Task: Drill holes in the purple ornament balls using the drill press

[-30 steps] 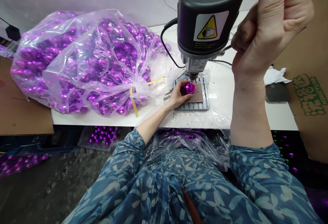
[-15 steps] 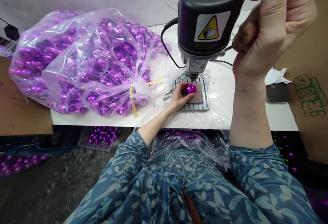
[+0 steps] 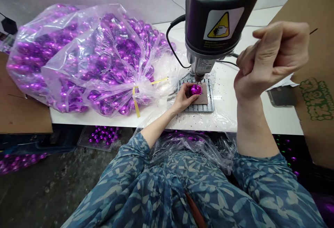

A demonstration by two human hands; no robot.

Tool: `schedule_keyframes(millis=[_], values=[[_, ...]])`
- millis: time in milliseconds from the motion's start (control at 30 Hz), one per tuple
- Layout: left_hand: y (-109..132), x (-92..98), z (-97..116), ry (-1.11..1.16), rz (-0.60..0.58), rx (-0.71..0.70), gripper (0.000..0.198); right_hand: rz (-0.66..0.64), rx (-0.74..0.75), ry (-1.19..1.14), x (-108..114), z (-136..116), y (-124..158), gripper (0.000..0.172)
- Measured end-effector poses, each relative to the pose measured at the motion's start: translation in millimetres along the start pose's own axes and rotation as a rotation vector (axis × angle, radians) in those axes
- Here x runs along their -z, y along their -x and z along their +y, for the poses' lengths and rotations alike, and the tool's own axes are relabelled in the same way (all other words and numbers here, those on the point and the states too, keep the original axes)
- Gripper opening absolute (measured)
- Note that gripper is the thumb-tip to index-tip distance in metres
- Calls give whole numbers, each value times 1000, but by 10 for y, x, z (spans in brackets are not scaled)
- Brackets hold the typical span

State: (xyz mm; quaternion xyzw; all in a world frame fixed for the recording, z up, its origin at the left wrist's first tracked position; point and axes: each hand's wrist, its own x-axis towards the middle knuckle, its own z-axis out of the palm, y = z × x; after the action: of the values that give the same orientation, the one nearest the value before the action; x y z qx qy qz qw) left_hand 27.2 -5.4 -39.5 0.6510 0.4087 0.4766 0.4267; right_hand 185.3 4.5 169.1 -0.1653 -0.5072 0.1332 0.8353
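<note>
My left hand point(image 3: 183, 98) is wrapped round a shiny purple ball point(image 3: 195, 89) that rests on a brown pad point(image 3: 203, 98) on the drill press's metal base plate point(image 3: 209, 108). The bit of the grey drill press point(image 3: 218, 15) stands right over the ball's top. My right hand point(image 3: 268, 61) is raised at the right of the machine's head, fingers closed round its thin lever handle, which is mostly hidden in the fist.
A big clear plastic bag of purple balls point(image 3: 86, 57), tied with yellow tape, fills the left of the white table point(image 3: 229, 116). A phone point(image 3: 281, 96) and a cardboard box point(image 3: 313, 92) lie at the right. More purple balls in a tray point(image 3: 100, 135) sit on the floor; plastic sheeting covers my lap.
My right hand has swung down and forward with the lever. The drill head has come lower over the ball. My left hand keeps its hold.
</note>
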Motion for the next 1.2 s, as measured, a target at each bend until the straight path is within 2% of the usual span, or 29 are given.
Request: schedule_keyframes(millis=[267,533,700,833,933,1067,1200], values=[[11,4,25,5,12,12,68,22,55,1,90,59,204,38],[18,1,4,7,-24,-11,68,40,104,43,202,168,361,38],[30,0,26,8,-4,-4,68,21,91,47,217,110,467,33],[2,-5,29,26,-1,-10,68,39,26,9,24,-34,193,30],[26,16,50,46,1,-21,65,-3,-92,6,-151,-117,-160,43],[320,136,172,-59,-29,-86,57,-72,-238,-21,-260,-114,-426,43],[648,329,332,-133,-41,-229,39,-7,-245,-92,-272,-16,-422,45]])
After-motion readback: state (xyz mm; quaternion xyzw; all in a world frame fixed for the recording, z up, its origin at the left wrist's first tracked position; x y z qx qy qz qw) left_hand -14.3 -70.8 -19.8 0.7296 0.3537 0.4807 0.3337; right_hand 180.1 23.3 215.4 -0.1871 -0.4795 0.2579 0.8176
